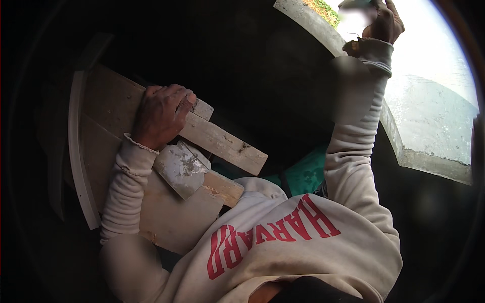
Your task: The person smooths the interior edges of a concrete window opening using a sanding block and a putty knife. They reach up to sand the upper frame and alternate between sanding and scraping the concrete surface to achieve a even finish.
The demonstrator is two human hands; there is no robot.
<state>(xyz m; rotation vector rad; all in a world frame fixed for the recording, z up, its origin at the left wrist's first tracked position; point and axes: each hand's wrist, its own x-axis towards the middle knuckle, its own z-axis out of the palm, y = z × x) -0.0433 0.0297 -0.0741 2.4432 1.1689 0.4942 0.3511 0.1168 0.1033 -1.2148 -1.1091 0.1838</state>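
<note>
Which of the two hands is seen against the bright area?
The right hand, at the picture's upper right; the left hand touches wooden pieces.

Off-white and brown, with red and green.
The sweatshirt point(298, 257) is off-white, with red letters point(320, 217) and some yellowish areas; the board point(111, 103) is dull brown; the long slat point(225, 144) is beige-grey with one dark spot; the plate point(182, 171) is whitish with grey patches. The rail point(77, 151) is light grey, the cloth point(305, 174) is green, the ledge point(432, 164) is grey, and the leaves point(323, 10) are green with orange.
</note>
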